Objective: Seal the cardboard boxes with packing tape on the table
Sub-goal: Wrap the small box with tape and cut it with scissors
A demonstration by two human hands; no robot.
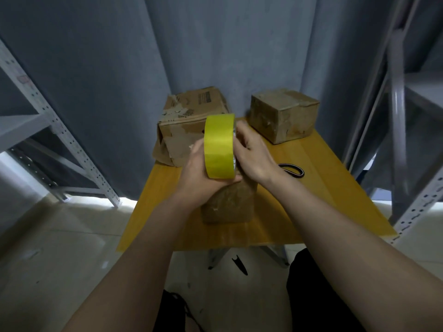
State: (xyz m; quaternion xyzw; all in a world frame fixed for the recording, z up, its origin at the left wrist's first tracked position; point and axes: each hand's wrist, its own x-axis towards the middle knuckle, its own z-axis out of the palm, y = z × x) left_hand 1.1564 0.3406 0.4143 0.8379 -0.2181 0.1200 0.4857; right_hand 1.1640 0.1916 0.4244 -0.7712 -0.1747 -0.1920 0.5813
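A yellow roll of packing tape (219,146) stands on edge above a small cardboard box (229,204) near the middle of the wooden table (316,188). My left hand (195,173) cups the roll from the left and below. My right hand (254,154) grips its right side, fingers curled over the rim. Most of the small box's top is hidden by my hands. A worn, larger cardboard box (184,125) with torn flaps sits at the table's far left. A third cardboard box (282,115) stands at the far right.
A black band or loop (292,170) lies on the table right of my right wrist. Grey metal shelving (60,130) stands at the left and more shelving (402,140) at the right. A grey curtain (215,44) hangs behind the table. Something small and black (239,264) lies on the floor under the table.
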